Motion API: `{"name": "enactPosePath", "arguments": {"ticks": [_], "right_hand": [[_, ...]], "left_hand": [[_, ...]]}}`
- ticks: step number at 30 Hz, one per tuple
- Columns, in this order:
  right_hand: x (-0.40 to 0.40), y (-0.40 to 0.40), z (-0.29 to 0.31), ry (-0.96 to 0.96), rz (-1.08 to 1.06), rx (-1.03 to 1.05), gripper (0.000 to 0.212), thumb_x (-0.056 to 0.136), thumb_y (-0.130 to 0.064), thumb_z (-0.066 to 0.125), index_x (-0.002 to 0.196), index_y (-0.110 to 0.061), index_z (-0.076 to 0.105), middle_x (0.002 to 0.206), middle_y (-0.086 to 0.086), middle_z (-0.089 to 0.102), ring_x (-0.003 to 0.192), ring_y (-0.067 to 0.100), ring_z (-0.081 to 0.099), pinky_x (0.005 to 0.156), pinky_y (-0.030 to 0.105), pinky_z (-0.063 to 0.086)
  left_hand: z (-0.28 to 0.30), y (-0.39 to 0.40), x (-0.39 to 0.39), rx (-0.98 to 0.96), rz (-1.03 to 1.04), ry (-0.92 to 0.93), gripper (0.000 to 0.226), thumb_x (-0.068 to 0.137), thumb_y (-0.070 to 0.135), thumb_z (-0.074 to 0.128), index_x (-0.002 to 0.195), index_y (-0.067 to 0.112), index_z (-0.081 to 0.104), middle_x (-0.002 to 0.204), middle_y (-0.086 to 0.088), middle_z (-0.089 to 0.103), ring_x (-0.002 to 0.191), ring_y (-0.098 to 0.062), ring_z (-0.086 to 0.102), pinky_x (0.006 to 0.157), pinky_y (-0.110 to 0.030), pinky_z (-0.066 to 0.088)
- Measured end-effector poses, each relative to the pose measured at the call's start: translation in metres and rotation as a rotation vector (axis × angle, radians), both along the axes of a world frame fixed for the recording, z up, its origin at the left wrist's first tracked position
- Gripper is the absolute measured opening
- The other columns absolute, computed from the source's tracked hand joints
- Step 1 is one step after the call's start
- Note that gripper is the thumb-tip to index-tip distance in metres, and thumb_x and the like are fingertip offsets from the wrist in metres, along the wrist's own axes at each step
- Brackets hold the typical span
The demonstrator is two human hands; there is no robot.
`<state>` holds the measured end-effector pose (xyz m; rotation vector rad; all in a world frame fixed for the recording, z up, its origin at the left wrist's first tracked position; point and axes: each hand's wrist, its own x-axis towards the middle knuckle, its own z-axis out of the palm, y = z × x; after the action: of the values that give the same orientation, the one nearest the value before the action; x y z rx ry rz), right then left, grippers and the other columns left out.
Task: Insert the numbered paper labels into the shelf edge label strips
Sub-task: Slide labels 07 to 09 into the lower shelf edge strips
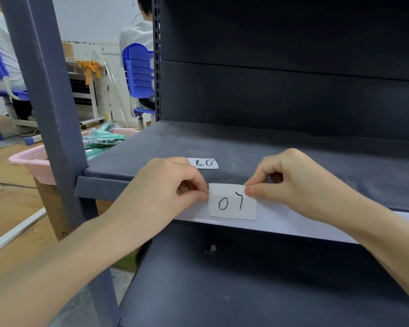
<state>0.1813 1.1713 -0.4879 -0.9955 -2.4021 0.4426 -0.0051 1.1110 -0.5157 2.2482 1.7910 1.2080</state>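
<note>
A white paper label marked "07" [232, 202] sits against the white label strip [281, 220] on the front edge of the dark shelf [257, 147]. My left hand [165, 185] pinches the label's upper left corner. My right hand [291, 180] pinches its upper right corner. The label's lower part lies over the strip and its top edge stands above it. A second paper label with handwritten digits [204, 163] lies flat on the shelf just behind my left hand.
A grey upright post [50, 109] stands at the shelf's left end. Behind it a pink basket [37, 161] holds green packets [103, 141]. A lower shelf [246, 279] lies below. Two people sit on blue chairs [138, 69] farther back.
</note>
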Motion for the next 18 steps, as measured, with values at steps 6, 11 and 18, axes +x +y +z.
{"name": "enactPosePath", "arguments": {"ticks": [6,11,18], "right_hand": [[-0.004,0.012,0.014,0.063,-0.005,0.006,0.013,0.078,-0.018,0.068,0.066,-0.015,0.073,0.043,-0.018,0.057,0.039,0.000,0.044,0.040,0.006,0.032],[-0.033,0.042,0.018,-0.023,-0.065,0.076,0.023,0.086,-0.019,0.062,0.107,-0.015,0.070,0.058,-0.022,0.046,0.045,-0.013,0.049,0.047,0.001,0.036],[-0.057,0.064,0.011,-0.184,-0.056,-0.040,0.050,0.085,-0.030,0.062,0.132,-0.020,0.050,0.064,-0.013,0.041,0.055,0.002,0.038,0.053,0.014,0.028]], "left_hand": [[-0.008,0.001,-0.005,0.096,0.006,0.010,0.008,0.076,0.012,0.072,0.070,0.017,0.070,0.073,0.012,0.060,0.085,-0.008,0.054,0.073,-0.011,0.041],[-0.015,0.001,-0.012,0.137,-0.016,0.041,0.010,0.070,0.022,0.061,0.069,0.018,0.070,0.072,0.014,0.058,0.074,-0.008,0.053,0.070,-0.022,0.042],[-0.015,0.007,-0.017,0.123,-0.073,-0.022,0.008,0.067,0.023,0.062,0.066,0.022,0.070,0.067,0.021,0.053,0.073,-0.006,0.054,0.067,-0.016,0.042]]}}
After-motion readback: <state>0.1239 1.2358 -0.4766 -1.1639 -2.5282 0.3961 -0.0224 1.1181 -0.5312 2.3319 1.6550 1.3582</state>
